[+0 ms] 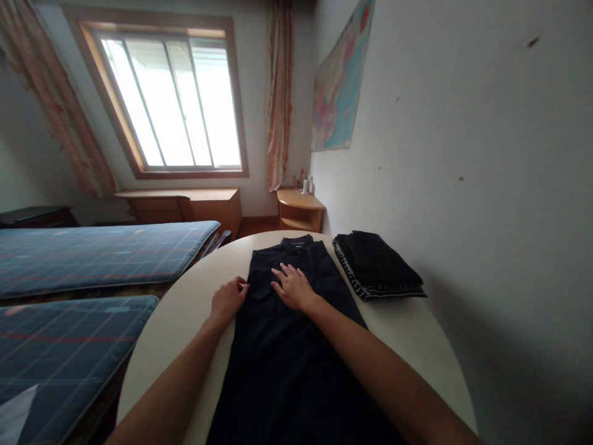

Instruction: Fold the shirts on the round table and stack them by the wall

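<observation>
Lengthwise on a pale table [173,327] lies a dark shirt [287,364], collar [295,243] pointing away toward the window wall [257,111]. Hands apart: the right hand [293,287] rests flat, fingers spread, on its front; the left hand [230,300] curls at its left edge, grip unclear. Folded clothes [380,262] sit right.

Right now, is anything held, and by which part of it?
The left hand seems to pinch the dark navy, collared fabric shirt by its left edge; the right hand rests flat on its front, holding nothing.
</observation>
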`<state>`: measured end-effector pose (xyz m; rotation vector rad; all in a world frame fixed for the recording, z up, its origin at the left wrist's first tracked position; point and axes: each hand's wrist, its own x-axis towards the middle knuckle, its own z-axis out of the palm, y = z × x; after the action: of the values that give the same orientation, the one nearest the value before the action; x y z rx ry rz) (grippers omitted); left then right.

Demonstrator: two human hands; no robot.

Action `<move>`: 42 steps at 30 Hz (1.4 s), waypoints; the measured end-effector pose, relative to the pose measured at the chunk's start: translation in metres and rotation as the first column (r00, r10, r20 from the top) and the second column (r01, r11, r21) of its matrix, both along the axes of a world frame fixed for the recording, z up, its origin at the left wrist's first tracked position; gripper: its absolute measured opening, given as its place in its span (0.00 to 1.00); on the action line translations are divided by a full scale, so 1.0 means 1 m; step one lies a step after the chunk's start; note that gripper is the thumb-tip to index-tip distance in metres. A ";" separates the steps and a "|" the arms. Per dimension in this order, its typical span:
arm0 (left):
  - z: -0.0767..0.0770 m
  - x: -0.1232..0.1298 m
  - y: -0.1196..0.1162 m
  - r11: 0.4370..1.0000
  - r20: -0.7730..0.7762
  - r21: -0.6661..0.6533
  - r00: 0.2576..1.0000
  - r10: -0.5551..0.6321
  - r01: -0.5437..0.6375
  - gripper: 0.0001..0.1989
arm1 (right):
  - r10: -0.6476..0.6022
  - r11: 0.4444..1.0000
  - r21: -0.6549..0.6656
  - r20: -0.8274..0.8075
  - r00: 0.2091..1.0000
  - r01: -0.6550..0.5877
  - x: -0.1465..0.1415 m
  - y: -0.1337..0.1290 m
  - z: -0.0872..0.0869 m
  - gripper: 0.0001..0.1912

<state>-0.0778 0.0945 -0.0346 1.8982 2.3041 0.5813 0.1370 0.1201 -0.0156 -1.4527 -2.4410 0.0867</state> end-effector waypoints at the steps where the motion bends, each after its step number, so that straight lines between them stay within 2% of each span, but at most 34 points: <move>1: 0.000 0.000 0.000 1.000 -0.005 -0.002 1.000 -0.006 0.006 0.12 | -0.021 1.000 -0.015 -0.010 1.000 0.021 -0.008 0.004 -0.001 0.27; 4: 0.000 0.000 -0.002 0.999 -0.008 0.021 0.999 -0.034 0.034 0.12 | -0.134 0.990 -0.045 -0.045 0.990 0.132 -0.024 0.020 -0.002 0.26; 8: -0.002 0.001 -0.002 0.996 -0.025 0.060 0.998 -0.065 0.066 0.13 | -0.237 0.969 -0.092 -0.086 0.968 0.229 -0.028 0.045 -0.002 0.22; 12: -0.003 0.001 -0.001 0.996 -0.048 0.068 0.998 -0.051 0.054 0.15 | -0.222 0.972 -0.110 -0.132 0.966 0.209 -0.024 0.062 -0.004 0.15; 15: -0.003 0.001 -0.001 0.997 -0.068 0.060 0.997 -0.045 0.049 0.15 | -0.225 0.971 -0.115 -0.162 0.961 0.208 -0.020 0.068 -0.004 0.14; 19: 0.001 0.004 -0.003 0.998 -0.071 0.037 0.997 -0.043 0.046 0.14 | -0.283 0.957 -0.119 -0.164 0.945 0.266 -0.016 0.069 -0.004 0.15; 23: 0.005 0.006 -0.004 0.999 -0.075 0.019 0.997 -0.034 0.035 0.13 | -0.337 0.938 -0.113 -0.089 0.937 0.326 -0.017 0.063 -0.003 0.17; 33: 0.002 0.005 -0.003 0.999 -0.084 0.028 0.996 -0.029 0.032 0.13 | -0.355 0.933 -0.111 -0.104 0.929 0.344 -0.010 0.067 0.007 0.14; 37: 0.004 0.007 -0.004 1.000 -0.078 0.026 0.997 -0.013 0.015 0.13 | -0.363 0.926 -0.124 -0.041 0.931 0.356 -0.007 0.066 0.007 0.13; 40: 0.006 0.008 -0.004 1.000 -0.085 0.022 0.996 -0.017 0.019 0.12 | -0.325 0.945 -0.052 -0.028 0.945 0.324 -0.016 0.064 0.008 0.15; 42: 0.006 0.009 -0.004 0.999 -0.090 0.026 0.996 -0.022 0.025 0.12 | -0.230 0.973 0.026 -0.021 0.973 0.230 -0.028 0.062 0.008 0.16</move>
<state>-0.0691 0.0907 -0.0283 2.0005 2.3354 0.5381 0.1093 0.1823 -0.0072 -1.7024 -2.2318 0.0150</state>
